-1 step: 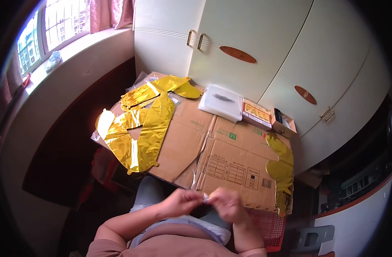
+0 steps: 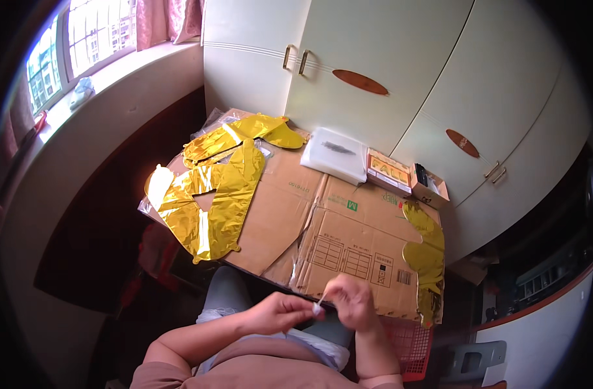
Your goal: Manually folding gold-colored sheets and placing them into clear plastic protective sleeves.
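Above my lap, at the near edge of the cardboard, my left hand (image 2: 284,312) pinches a small white bundle (image 2: 318,310) between thumb and fingertips. A thin white strand (image 2: 322,299) runs up from the bundle to my right hand (image 2: 350,303), whose closed fingers hold its upper end. The bundle is too small to name. On the cardboard's left lies a flat gold foil balloon (image 2: 235,188) with an opening in its middle. Behind it rests another gold foil balloon (image 2: 222,139). A wavy gold foil balloon (image 2: 426,259) lies along the right edge.
Flattened cardboard (image 2: 283,201) covers the table. At its back stand a white plastic-wrapped stack (image 2: 335,155), a printed box (image 2: 388,172) and a small open box with dark items (image 2: 428,188). A red basket (image 2: 410,347) is below on the right. Cabinets (image 2: 374,39) stand behind.
My right hand has risen slightly and drawn apart from my left. The white strand now shows stretched between them; before, both hands were together at the white bundle.
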`<state>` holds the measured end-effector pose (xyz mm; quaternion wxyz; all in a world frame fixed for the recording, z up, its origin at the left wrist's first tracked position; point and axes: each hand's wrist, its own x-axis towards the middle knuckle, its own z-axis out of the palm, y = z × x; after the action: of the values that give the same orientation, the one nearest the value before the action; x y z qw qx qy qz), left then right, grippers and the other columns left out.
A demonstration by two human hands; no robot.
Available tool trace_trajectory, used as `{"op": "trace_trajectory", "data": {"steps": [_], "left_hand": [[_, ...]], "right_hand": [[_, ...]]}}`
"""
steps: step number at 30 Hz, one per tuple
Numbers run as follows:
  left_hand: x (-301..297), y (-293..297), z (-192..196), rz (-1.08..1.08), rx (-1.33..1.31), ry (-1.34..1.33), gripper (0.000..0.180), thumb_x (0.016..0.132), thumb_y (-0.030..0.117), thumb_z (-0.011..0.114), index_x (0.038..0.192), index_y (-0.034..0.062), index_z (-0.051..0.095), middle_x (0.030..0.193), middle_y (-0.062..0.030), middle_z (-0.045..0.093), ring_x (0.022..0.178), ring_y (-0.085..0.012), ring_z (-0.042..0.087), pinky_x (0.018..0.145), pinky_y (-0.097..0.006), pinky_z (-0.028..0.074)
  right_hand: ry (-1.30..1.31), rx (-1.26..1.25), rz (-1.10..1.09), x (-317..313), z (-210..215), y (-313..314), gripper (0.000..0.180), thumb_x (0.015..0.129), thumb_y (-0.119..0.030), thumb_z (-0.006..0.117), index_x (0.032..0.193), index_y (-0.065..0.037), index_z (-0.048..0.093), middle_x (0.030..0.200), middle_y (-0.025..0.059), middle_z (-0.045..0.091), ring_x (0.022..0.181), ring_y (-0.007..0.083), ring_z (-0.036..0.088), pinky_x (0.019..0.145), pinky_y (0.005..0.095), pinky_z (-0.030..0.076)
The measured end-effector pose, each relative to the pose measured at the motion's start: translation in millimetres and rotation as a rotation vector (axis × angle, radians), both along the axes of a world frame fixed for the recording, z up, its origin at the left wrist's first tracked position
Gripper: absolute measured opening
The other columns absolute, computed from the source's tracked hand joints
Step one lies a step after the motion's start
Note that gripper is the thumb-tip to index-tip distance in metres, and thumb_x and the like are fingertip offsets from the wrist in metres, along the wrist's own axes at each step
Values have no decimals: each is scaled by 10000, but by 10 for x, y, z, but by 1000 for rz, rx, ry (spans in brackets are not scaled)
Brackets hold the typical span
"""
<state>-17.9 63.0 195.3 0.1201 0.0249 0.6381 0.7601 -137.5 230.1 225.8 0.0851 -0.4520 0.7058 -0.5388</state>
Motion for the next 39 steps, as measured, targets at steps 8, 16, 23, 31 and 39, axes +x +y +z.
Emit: {"op": "trace_trajectory", "data": {"steps": [8,16,23,31,39], "left_hand": [[-108,27,33,126,10,-26,243,967,176,551,1124,27,661,783,19,656,544,-30,519,502,-189,441],[-225,-10,69,196,597,-123,251,963,142,540,1139,-23,608,1010,-105,667,570,-88,530,532,-215,451],[-302,26,20,179,702,-134,236,950,141,549,1117,-12,614,953,-71,668,531,-84,484,503,-213,405],[-279,5,10,302,599,-167,308,963,127,511,1233,-11,565,1025,-83,665,581,-104,570,521,-209,436],[-189,12,6,177,192,-130,277,966,116,513,1207,5,594,803,-14,634,622,-96,623,535,-206,429]], "right_hand": [[239,-3,-107,-10,34,-134,97,872,-92,633,797,-35,610,703,88,571,606,206,560,601,288,460],[-472,-43,21,-70,-589,-41,152,931,-112,572,1020,-3,627,842,17,621,758,89,592,697,247,489],[-994,-353,330,99,-486,-53,450,934,-155,595,1335,-4,459,912,7,596,838,101,577,768,240,465],[-123,43,-146,162,-393,-20,108,864,-71,655,959,-21,642,748,28,599,649,166,591,590,270,459],[626,56,-201,47,-78,-20,149,724,-24,756,782,-42,620,717,81,561,628,216,568,554,310,454]]}}
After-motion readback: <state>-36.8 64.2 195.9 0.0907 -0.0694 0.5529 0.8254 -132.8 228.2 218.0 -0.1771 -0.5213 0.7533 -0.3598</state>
